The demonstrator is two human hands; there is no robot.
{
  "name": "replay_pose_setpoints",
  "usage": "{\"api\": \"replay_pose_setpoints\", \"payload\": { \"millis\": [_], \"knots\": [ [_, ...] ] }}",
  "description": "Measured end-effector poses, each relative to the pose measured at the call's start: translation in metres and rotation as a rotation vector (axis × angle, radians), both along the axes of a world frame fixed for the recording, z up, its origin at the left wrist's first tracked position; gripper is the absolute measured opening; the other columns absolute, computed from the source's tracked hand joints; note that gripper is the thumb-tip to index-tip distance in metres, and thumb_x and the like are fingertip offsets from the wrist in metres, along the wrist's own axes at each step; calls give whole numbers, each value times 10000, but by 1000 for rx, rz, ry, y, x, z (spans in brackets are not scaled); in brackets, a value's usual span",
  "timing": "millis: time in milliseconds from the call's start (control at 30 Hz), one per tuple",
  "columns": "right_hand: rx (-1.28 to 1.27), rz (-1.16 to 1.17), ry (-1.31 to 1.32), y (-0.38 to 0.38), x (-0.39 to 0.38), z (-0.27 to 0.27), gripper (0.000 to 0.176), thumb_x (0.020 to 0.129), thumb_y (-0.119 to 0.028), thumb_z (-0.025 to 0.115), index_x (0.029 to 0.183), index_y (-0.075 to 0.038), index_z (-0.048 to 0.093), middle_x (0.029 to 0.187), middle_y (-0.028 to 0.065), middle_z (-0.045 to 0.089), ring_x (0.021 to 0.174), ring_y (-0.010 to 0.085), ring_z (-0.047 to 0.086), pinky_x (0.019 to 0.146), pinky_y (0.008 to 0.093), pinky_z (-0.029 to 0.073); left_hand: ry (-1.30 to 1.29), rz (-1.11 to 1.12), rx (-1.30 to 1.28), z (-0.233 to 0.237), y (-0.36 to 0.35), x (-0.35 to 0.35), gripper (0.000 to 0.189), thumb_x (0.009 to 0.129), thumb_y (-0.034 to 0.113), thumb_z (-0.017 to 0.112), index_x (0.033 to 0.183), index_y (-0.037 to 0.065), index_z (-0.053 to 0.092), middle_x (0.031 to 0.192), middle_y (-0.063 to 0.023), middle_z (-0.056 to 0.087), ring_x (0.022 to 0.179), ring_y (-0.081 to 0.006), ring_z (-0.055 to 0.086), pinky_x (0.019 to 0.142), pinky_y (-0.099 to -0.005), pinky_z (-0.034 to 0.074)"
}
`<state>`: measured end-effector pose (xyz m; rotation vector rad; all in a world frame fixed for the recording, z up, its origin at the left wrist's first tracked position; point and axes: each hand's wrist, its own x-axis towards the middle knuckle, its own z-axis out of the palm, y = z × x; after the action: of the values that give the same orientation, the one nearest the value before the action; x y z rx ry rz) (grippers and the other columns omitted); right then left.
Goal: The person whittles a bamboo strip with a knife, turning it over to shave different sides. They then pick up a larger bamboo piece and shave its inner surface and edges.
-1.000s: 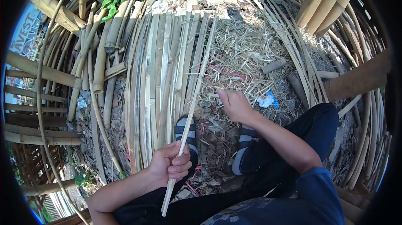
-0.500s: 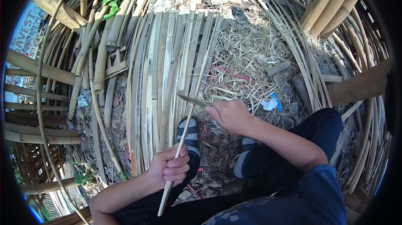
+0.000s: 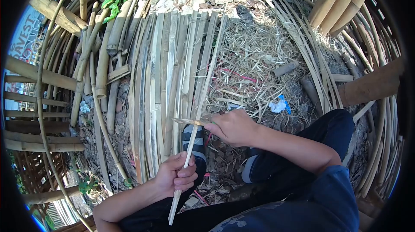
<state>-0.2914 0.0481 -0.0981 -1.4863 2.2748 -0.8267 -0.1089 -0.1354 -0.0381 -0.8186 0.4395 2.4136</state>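
A long, thin bamboo strip (image 3: 209, 76) slants from the far ground down between my knees. My left hand (image 3: 176, 175) is wrapped round it near its lower end, which sticks out below the fist. Further up, my right hand (image 3: 234, 127) grips a knife (image 3: 186, 122); its handle is hidden in my fingers. The blade points left and lies across the strip, seemingly touching it, a little above my left hand. Beneath and to the left, many split bamboo slats (image 3: 166, 76) lie side by side on the ground.
Pale shavings (image 3: 255, 55) cover the ground ahead, with a blue and white scrap (image 3: 280, 105) among them. A short bamboo piece (image 3: 285, 68) lies there too. Bamboo poles (image 3: 43, 74) stand at left, thick ones (image 3: 335, 3) at right. My sandalled feet (image 3: 193, 139) are close below the blade.
The knife has moved down the strip towards my left hand, and its blade has turned more level. My left hand and the strip's lower end have shifted slightly right.
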Motion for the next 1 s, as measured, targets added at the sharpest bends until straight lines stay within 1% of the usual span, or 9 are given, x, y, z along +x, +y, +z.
{"api": "replay_pose_setpoints", "payload": {
  "millis": [33, 100, 233, 367, 467, 667, 733, 867, 1000],
  "knots": [
    [-3, 0, -11, 0, -11, -8, 558, 1039, -438, 374, 807, -6, 641, 613, 219, 615, 583, 415, 641, 584, 510, 532, -10, -11, -36, 2, 1, 0, 272, 1050, 304, 426, 962, 66, 524, 612, 17, 402, 439, -75, 338, 364, -225, 291],
    [76, -236, 22, -2, -48, -22, 570, 1032, -458, 380, 803, -6, 639, 607, 212, 615, 581, 418, 642, 590, 518, 531, -18, -20, -75, 3, 0, 3, 275, 1049, 312, 430, 965, 69, 527, 612, 17, 403, 439, -78, 339, 369, -227, 289],
    [70, -50, 0, 1, -4, -5, 588, 1023, -482, 387, 776, -17, 650, 602, 200, 622, 580, 406, 647, 580, 515, 534, 7, -47, -135, 3, 3, 0, 288, 1051, 320, 421, 958, 69, 529, 610, 18, 405, 441, -81, 345, 372, -230, 301],
    [2, -149, 3, 1, -37, -24, 586, 1020, -482, 395, 763, -13, 634, 601, 205, 618, 582, 411, 649, 577, 516, 532, -33, -75, -262, 7, 5, 0, 301, 1058, 328, 403, 954, 79, 536, 603, 20, 400, 438, -82, 345, 377, -234, 315],
    [30, -152, -2, 0, -9, -22, 583, 1017, -490, 402, 752, -25, 632, 619, 197, 627, 589, 391, 657, 550, 496, 533, -22, -80, -252, 4, 5, 0, 314, 1059, 336, 399, 948, 78, 538, 603, 17, 397, 437, -85, 344, 377, -239, 313],
    [80, -198, 124, 4, -30, -32, 568, 1018, -478, 415, 750, -25, 627, 572, 179, 607, 560, 390, 645, 540, 491, 526, -66, -93, -332, 10, 5, -1, 337, 1062, 350, 390, 936, 73, 536, 599, 17, 391, 437, -81, 340, 379, -235, 308],
    [-51, -161, 52, 4, -7, -29, 570, 1014, -488, 418, 744, -34, 630, 571, 170, 608, 550, 386, 642, 527, 488, 525, -44, -89, -317, 9, 4, 0, 339, 1062, 350, 388, 936, 73, 535, 598, 17, 390, 436, -80, 340, 379, -233, 307],
    [15, -256, 29, 2, -36, -35, 567, 1012, -480, 429, 728, -31, 628, 570, 185, 604, 550, 399, 639, 544, 491, 529, -62, -85, -312, 13, 5, 0, 346, 1063, 353, 386, 935, 69, 536, 598, 18, 388, 436, -80, 339, 380, -231, 307],
    [-105, -135, 89, 4, -3, -28, 568, 1001, -494, 445, 729, -33, 635, 572, 181, 612, 526, 384, 641, 507, 494, 527, -46, -94, -307, 11, 4, -2, 345, 1062, 354, 389, 934, 69, 538, 599, 20, 388, 437, -80, 338, 379, -232, 306]
  ]
}}
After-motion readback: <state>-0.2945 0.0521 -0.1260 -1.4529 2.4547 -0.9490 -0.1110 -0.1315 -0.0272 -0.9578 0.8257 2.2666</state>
